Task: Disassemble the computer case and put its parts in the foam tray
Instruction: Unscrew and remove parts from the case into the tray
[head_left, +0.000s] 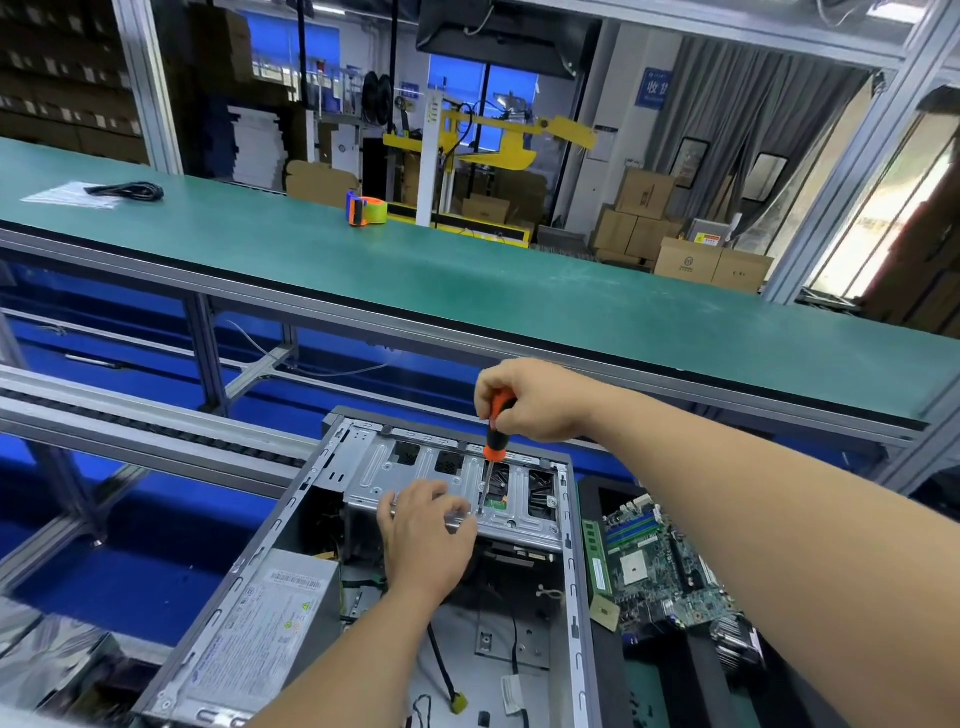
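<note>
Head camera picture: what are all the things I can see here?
Computer case: one, grey, open, near centre.
Drive cage: one, silver, at the case's far end.
Power supply: one, grey, in the case's left side.
Screwdriver: one, orange and black, tip down on the cage.
Motherboard: one, green, in the black tray right of the case.
Tape dispenser: one, orange and blue, on the green bench.
Black cable: one, far left of the bench.
Left hand: resting on the cage.
Right hand: grip on the screwdriver handle.
</note>
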